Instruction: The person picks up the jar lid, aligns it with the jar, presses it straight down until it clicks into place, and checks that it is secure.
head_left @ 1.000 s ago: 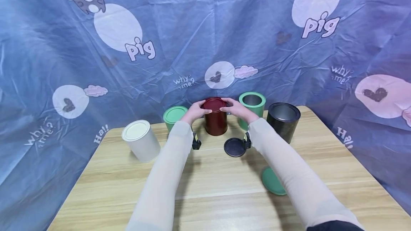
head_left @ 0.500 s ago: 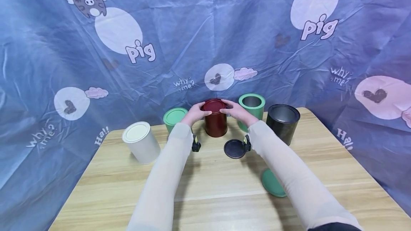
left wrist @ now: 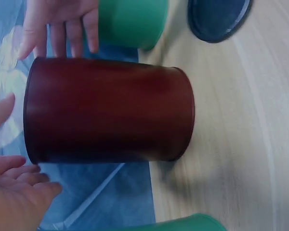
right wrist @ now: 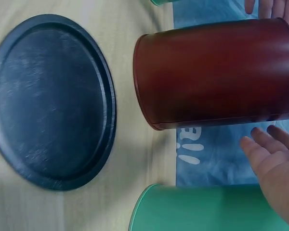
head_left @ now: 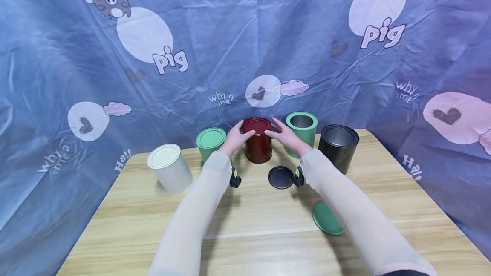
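Note:
A dark red can (head_left: 258, 149) with its red lid on stands upright at the back of the table, between my hands. My left hand (head_left: 234, 139) is at the left of its top, fingers extended, fingertips right at the rim and thumb reaching toward the front. On the other side my right hand (head_left: 287, 136) is spread, its thumb near the rim; the right wrist view shows these fingers apart from the can wall. Nothing is held in either hand. In front of the red can lies a black lid (head_left: 281, 177).
Left of the red can stand a lidded green can (head_left: 211, 138) and a lidded white can (head_left: 173, 178). To the right are an open green can (head_left: 310, 133) and an open black can (head_left: 340, 152). A green lid (head_left: 327, 218) lies partly under my right forearm. Patterned blue cloth (head_left: 215, 54) hangs behind.
My hands have loosened from the red can's rim. The right one has shifted slightly outward and its fingers have spread. The cans and loose lids stay in place.

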`<move>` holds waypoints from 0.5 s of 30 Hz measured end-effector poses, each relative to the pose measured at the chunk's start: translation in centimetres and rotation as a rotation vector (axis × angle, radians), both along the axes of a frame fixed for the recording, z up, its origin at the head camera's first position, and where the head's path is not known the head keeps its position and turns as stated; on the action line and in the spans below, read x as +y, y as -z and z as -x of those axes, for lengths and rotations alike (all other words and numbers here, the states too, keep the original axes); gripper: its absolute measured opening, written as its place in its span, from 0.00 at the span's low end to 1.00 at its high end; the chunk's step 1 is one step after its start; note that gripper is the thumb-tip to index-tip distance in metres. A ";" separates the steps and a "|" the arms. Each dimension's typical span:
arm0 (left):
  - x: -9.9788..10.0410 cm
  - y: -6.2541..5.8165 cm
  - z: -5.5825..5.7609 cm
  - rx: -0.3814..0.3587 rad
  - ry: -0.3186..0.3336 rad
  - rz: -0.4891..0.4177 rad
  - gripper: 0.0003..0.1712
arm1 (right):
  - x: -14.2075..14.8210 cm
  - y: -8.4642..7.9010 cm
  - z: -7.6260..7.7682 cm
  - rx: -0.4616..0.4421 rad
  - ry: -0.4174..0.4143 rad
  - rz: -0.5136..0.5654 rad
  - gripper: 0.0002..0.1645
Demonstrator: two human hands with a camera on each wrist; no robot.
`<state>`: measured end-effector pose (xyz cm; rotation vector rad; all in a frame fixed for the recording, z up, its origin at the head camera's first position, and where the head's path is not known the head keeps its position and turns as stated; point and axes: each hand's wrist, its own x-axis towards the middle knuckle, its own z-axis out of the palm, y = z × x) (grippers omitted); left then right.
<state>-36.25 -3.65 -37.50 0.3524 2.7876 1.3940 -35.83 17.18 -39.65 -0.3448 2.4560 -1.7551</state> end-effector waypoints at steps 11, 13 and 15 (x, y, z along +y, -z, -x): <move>0.0 0.6 -3.4 0.175 0.094 0.041 0.47 | 2.2 -0.6 -4.1 0.037 -0.035 -0.122 0.44; 0.1 0.8 -4.1 0.184 0.103 0.045 0.47 | 2.6 -0.6 -5.0 0.045 -0.057 -0.122 0.44; 0.2 0.9 -4.8 0.183 0.121 0.048 0.47 | 3.2 -0.4 -5.7 0.051 -0.074 -0.132 0.45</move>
